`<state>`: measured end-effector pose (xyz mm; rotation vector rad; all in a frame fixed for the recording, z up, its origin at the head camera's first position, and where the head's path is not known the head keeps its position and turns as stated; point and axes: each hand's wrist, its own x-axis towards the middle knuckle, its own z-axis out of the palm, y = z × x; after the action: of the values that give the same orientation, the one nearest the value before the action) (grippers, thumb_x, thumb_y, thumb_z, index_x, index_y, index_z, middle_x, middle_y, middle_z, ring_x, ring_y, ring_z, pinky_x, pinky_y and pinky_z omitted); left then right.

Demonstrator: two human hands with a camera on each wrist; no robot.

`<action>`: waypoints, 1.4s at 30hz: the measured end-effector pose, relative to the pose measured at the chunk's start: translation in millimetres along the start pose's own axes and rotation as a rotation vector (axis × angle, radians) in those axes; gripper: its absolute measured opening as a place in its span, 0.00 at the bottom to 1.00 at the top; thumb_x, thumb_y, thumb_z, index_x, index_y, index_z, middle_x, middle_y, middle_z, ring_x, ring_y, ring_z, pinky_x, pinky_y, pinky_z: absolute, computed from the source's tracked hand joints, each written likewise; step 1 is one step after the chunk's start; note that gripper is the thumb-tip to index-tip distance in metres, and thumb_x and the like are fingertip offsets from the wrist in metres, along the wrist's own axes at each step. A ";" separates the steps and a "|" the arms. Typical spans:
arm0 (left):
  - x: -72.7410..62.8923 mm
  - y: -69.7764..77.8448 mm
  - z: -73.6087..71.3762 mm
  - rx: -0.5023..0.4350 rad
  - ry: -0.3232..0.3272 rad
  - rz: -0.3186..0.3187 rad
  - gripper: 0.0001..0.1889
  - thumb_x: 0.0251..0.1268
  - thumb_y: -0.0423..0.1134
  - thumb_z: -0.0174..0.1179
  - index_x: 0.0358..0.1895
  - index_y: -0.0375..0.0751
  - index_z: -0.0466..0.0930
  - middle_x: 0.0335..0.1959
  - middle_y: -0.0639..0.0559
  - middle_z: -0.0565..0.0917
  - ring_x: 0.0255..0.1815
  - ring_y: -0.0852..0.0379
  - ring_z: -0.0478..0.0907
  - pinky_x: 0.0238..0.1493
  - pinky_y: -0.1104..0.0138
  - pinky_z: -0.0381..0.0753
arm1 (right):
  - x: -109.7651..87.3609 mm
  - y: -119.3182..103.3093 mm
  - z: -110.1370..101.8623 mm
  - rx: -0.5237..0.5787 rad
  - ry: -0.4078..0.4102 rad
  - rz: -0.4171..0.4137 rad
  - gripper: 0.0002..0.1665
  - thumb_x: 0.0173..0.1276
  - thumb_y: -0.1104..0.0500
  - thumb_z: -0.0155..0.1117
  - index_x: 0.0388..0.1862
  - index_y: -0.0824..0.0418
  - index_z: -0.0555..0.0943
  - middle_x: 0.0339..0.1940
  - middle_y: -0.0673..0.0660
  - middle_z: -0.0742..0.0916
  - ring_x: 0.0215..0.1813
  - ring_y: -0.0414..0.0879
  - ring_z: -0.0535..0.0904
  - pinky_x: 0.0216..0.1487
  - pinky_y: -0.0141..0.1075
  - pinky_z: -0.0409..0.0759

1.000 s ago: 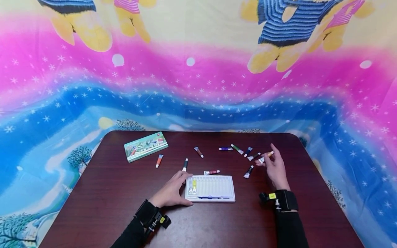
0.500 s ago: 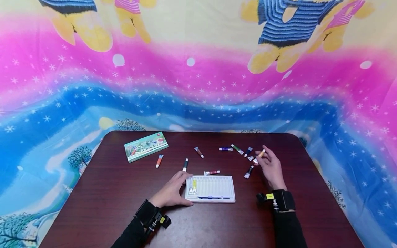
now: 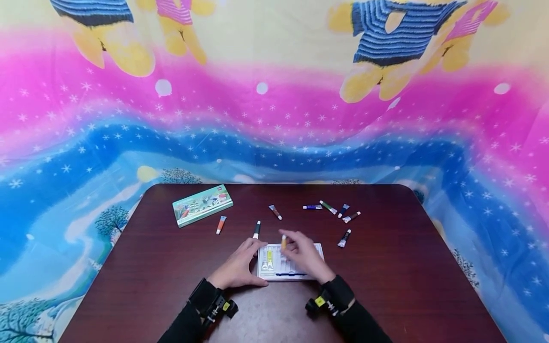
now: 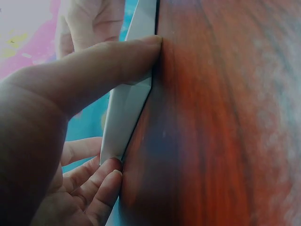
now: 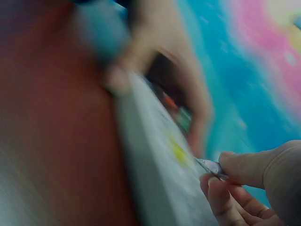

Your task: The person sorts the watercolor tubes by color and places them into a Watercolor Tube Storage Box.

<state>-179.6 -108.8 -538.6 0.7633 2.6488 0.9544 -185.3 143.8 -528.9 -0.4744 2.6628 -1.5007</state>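
Observation:
My left hand (image 3: 238,266) grips the left end of a white plastic tray (image 3: 279,263), its thumb at the front corner and fingers at the back. In the left wrist view that thumb presses on the tray's edge (image 4: 124,113). A white tube (image 3: 264,261) and a yellow tube (image 3: 269,258) lie side by side in the tray's left slots, with a blue paintbrush (image 3: 290,274) along the front. Over the tray, my right hand (image 3: 305,256) pinches an ochre paint tube (image 3: 284,242). The right wrist view shows the tube's silvery end (image 5: 211,167) between thumb and fingers.
Several paint tubes lie loose behind the tray, among them a dark green one (image 3: 257,229), an orange one (image 3: 220,225), a brown one (image 3: 275,212) and a black one (image 3: 344,238). A green cardboard box (image 3: 202,206) lies back left. A printed cloth hangs behind the table.
My right hand has carried the ochre tube from the right-hand group of tubes leftward over the tray, where it now covers the red tube behind. My left hand has stayed on the tray.

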 end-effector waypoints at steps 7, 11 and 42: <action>2.0 0.9 -0.7 -0.005 0.008 0.029 0.53 0.45 0.61 0.82 0.76 0.50 0.67 0.66 0.53 0.70 0.60 0.57 0.71 0.60 0.55 0.79 | -6.2 -9.3 26.4 -0.133 -0.026 -0.003 0.30 0.67 0.62 0.74 0.68 0.61 0.80 0.42 0.52 0.81 0.34 0.34 0.76 0.35 0.27 0.78; 2.4 0.5 -0.9 0.001 0.014 0.035 0.53 0.44 0.61 0.82 0.76 0.50 0.68 0.66 0.53 0.71 0.60 0.57 0.71 0.61 0.55 0.79 | -6.4 -9.6 25.4 -0.171 -0.042 0.012 0.32 0.65 0.59 0.76 0.68 0.61 0.81 0.40 0.51 0.78 0.33 0.34 0.75 0.34 0.28 0.76; 2.0 -1.4 -1.4 0.005 0.009 0.024 0.53 0.44 0.62 0.82 0.76 0.53 0.68 0.67 0.55 0.70 0.61 0.58 0.71 0.62 0.55 0.78 | -10.8 -17.4 14.2 -0.725 -0.194 -0.150 0.37 0.72 0.41 0.69 0.76 0.49 0.74 0.43 0.53 0.78 0.34 0.40 0.69 0.35 0.31 0.70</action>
<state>-182.4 -109.3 -538.5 0.7951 2.6567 0.9602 -168.1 126.8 -522.9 -0.8089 2.9782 -0.4133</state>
